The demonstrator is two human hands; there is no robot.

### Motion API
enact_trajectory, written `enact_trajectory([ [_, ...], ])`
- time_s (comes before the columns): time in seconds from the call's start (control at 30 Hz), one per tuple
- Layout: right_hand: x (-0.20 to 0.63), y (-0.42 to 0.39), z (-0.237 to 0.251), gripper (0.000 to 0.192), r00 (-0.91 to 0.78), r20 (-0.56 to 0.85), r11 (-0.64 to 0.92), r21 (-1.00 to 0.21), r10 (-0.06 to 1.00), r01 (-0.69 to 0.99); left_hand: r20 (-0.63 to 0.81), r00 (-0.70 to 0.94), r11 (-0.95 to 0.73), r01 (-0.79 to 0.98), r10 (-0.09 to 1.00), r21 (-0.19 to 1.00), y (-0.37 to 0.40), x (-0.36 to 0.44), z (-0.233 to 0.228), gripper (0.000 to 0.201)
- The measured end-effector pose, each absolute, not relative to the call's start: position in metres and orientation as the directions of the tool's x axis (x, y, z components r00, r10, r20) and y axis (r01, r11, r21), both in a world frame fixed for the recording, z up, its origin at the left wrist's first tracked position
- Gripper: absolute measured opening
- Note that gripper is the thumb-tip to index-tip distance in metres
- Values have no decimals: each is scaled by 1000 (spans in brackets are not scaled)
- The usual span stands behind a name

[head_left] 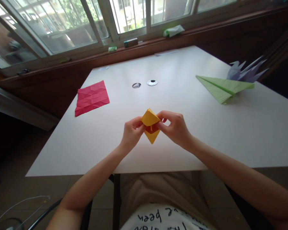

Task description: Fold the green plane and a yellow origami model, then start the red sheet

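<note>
A yellow folded paper is held between my two hands above the near middle of the white table. It has a pointed upper flap and a pointed lower flap, with a darker orange opening between them. My left hand pinches its left corner between thumb and fingers. On the opposite corner, my right hand has a like pinch, thumb at the front. The inside of the opening is shadowed and hard to make out.
Creased red paper lies at the table's left. To the right are a green paper plane and purple folded paper. Two round holes pierce the white table. A small box and a tissue packet rest on the windowsill.
</note>
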State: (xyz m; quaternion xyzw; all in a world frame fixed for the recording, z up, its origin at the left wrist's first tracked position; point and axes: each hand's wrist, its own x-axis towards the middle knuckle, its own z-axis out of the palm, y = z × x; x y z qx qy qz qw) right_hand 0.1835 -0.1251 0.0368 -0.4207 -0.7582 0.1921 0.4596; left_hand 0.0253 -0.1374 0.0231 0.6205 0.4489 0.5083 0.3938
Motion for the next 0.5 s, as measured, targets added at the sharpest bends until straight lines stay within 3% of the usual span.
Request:
enact_trajectory([
  [0.1, 187, -122, 39, 17, -220, 339, 404, -784, 915, 471, 122, 101, -122, -12, 987, 993, -134, 27, 25, 17],
  [0.2, 188, -118, 39, 21, -212, 189, 262, -877, 959, 403, 39, 76, -34, -68, 996, 997, -133, 27, 25, 18],
  [0.37, 187, -114, 35, 20, -346, -34, 42, -977, 937, 210, -111, 108, 118, -59, 988, 991, -131, 25, 24, 22],
  [0.5, 186, -114, 37, 20, -391, -103, -25, -980, 914, 198, -177, 186, 189, -48, 966, 981, -131, 24, 22, 28],
])
